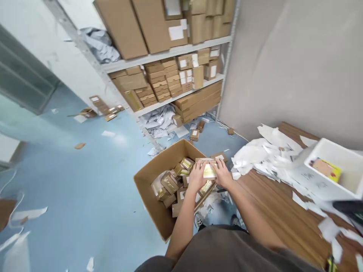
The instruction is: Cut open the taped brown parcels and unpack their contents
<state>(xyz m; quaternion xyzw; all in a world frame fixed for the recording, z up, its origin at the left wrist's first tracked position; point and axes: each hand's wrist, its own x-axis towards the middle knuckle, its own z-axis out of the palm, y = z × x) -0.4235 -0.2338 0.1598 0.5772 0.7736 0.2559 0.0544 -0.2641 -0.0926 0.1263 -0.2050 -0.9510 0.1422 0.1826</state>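
Evidently a two-handed hold, near the centre of the frame in the head view. Left hand [197, 175] and right hand [222, 173] are both closed on a small box [210, 170], one at each side. Its pale, yellowish patch faces up between them; gripping at the sides appears to leave that face uncovered and the box steady. Exact thumb contact cannot be told.

Box position: above the right side of a large open carton [147, 189], at lower centre of the frame. The carton's mouth faces up, close in front of the person, presumably so its contents lie within reach. Inside, small packed boxes [170, 183] lie at mixed angles, some on others; they look dropped in loosely rather than stacked.

Right of frame: a wooden table [263, 192] beside the carton bears torn white paper [255, 151] and a white bin [312, 181] holding a yellow-edged packet [326, 170]. The bin's walls probably keep the packet apart from the scraps.

Upper centre: a metal rack [170, 50]. Tall cartons [124, 26] stand upright; flat boxes [166, 81] are piled one on another below, likely to save room. Crumpled paper [160, 121] is heaped beneath the lower shelf.
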